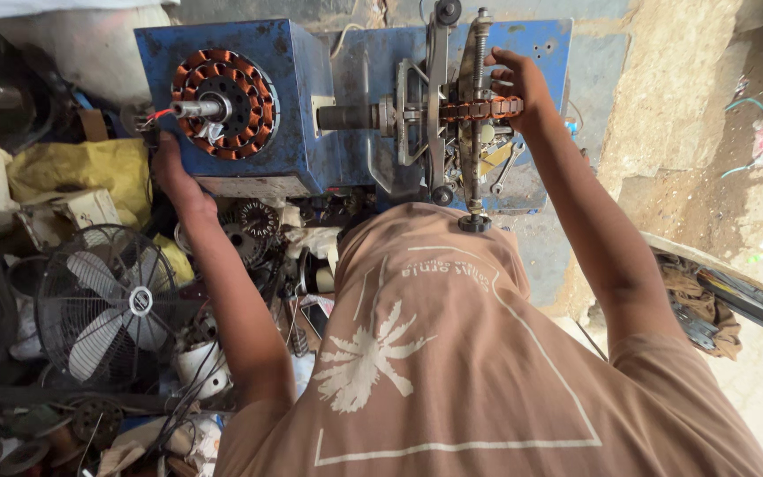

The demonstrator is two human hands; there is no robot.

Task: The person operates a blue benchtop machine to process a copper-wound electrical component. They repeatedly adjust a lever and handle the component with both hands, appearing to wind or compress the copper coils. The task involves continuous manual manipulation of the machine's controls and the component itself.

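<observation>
A blue winding machine (298, 97) stands in front of me. On its left face sits a round stator (222, 103) wound with copper coils, with a metal shaft sticking out of its middle. My left hand (172, 168) rests against the machine's left edge, just below the stator, near red and white wires. My right hand (520, 84) grips a copper-wound part (479, 109) mounted in the metal frame (439, 106) on the machine's right side. A threaded rod (476, 115) runs upright through that frame.
A small table fan (117, 305) lies at the left among scrap motor parts, wires and a yellow bag (81, 168). More stators (253, 221) lie below the machine. A concrete floor spreads right, with a cloth pile (699, 300) and a dark bar.
</observation>
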